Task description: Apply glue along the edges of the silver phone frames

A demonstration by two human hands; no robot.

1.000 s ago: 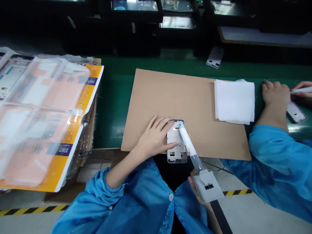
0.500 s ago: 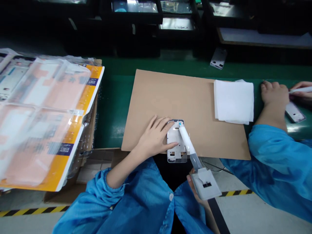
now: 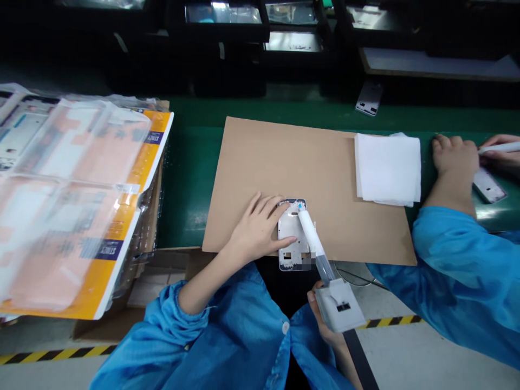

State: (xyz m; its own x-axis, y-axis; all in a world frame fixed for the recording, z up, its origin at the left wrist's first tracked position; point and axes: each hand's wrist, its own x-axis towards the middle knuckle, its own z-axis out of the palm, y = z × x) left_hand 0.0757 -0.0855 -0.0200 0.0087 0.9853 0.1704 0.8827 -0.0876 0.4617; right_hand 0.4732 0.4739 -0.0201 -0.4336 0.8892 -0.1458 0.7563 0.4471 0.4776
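That phone frame [image 3: 293,230] (overhanging the cardboard [image 3: 292,157]) might tip if the spread left hand [image 3: 258,230] lifts; the right hand [image 3: 322,322] holds a white tool [image 3: 312,236].

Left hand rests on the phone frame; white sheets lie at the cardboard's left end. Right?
Wrong end: the white sheets lie at the right end of the cardboard, as the head view shows. The left hand does rest on the phone frame.
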